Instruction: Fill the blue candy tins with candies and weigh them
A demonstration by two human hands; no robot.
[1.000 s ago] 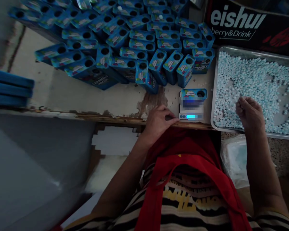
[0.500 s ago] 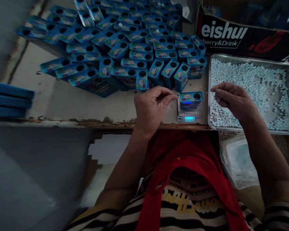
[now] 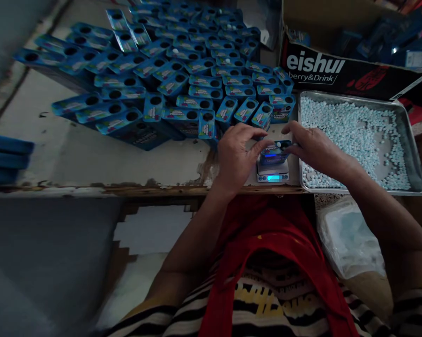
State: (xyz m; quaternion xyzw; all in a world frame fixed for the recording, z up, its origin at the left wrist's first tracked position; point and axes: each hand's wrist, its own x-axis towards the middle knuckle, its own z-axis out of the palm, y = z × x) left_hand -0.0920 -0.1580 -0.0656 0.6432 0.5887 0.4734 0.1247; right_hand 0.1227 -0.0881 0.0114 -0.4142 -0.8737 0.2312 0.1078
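Note:
A small blue candy tin [image 3: 273, 153] stands on a little white scale [image 3: 272, 172] with a lit display at the table's front edge. My left hand [image 3: 237, 157] has its fingers curled against the tin's left side. My right hand [image 3: 312, 150] reaches over from the tray and its fingertips touch the tin's top right, by the round hole. Whether the right fingers pinch a candy is hidden. A metal tray [image 3: 412, 154] at the right holds many pale blue candies [image 3: 351, 128].
A big cluster of identical blue tins [image 3: 182, 70] with round holes covers the table behind the scale. A dark cardboard box [image 3: 337, 70] stands behind the tray. Blue flat stacks [image 3: 7, 157] lie at the far left. A plastic bag [image 3: 347, 236] sits below the tray.
My right hand left the candy tray and came to the tin on the scale. My left hand rose from the table edge and closed in on the tin's left side.

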